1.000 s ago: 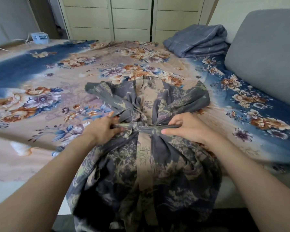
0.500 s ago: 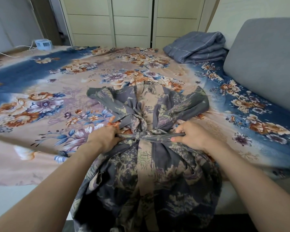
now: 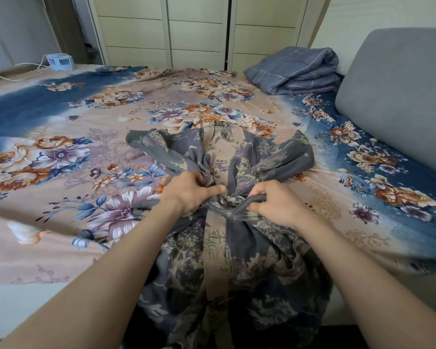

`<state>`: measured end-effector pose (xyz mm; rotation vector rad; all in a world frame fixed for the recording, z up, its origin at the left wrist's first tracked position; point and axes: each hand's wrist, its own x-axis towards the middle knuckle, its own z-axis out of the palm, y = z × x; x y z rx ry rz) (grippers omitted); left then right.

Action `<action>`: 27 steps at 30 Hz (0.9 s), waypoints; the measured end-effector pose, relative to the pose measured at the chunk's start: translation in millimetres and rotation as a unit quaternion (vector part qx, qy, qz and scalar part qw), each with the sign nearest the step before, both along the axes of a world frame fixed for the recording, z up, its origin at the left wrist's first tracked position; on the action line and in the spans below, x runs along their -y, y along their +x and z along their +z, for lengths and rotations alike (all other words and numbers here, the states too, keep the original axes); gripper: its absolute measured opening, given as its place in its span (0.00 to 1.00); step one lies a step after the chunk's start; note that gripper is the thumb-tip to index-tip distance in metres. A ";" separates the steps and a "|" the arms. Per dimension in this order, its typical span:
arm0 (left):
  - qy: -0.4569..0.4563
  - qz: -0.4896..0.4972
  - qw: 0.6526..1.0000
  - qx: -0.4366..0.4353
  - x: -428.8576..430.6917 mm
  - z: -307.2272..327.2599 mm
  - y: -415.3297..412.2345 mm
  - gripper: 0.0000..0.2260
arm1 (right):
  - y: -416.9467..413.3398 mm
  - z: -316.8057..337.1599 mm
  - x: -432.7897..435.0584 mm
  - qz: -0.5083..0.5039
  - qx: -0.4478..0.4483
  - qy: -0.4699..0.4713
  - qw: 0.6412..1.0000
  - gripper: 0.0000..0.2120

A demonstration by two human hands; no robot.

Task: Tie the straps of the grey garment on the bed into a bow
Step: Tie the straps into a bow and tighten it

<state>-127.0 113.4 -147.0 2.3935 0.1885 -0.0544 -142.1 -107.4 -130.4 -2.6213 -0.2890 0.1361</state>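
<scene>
The grey printed garment (image 3: pixel 232 268) lies on the floral bed (image 3: pixel 68 187), cinched at the waist, its lower part hanging over the near edge. A thin grey strap (image 3: pixel 249 201) crosses the gathered waist. My left hand (image 3: pixel 190 191) pinches the bunched fabric and strap at the waist's left side, index finger stretched toward the middle. My right hand (image 3: pixel 275 201) grips the strap's right part, which curves up in a small loop over the fingers. The knot area between my hands is partly hidden by cloth folds.
A folded blue-grey blanket (image 3: pixel 295 69) lies at the bed's far right. A grey cushion (image 3: pixel 398 94) runs along the right side. A small white fan (image 3: pixel 59 62) with a cable sits at the far left. Cream wardrobe doors (image 3: pixel 196 31) stand behind the bed.
The strap was pulled straight and taut between my hands; now my hands are closer together, the left finger points inward, and the right side of the strap bends into a loop.
</scene>
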 end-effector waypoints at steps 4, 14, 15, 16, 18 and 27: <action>0.011 -0.023 0.999 -0.046 15.9 -0.7 10.4 0.17 | -1.3 -1.2 0.7 0.001 -0.003 0.003 1.000 0.02; 0.123 0.058 0.989 -0.054 33.2 -5.5 18.3 0.25 | -3.1 -2.0 1.7 0.002 -0.012 0.004 1.000 0.02; 0.108 0.052 0.991 -0.060 33.4 -9.5 19.4 0.23 | -6.5 -2.3 1.1 0.004 -0.017 -0.002 1.000 0.02; 0.087 0.043 0.993 -0.064 33.9 -8.1 18.9 0.21 | -7.9 -1.0 0.5 0.007 -0.022 -0.007 1.000 0.02; 0.054 0.027 0.997 -0.043 31.0 -10.4 23.2 0.17 | -9.2 -0.7 0.4 0.013 -0.029 -0.014 0.999 0.03; -0.178 0.024 0.981 0.072 14.9 8.1 35.1 0.22 | -6.4 -2.6 8.7 0.012 -0.013 0.009 1.000 0.11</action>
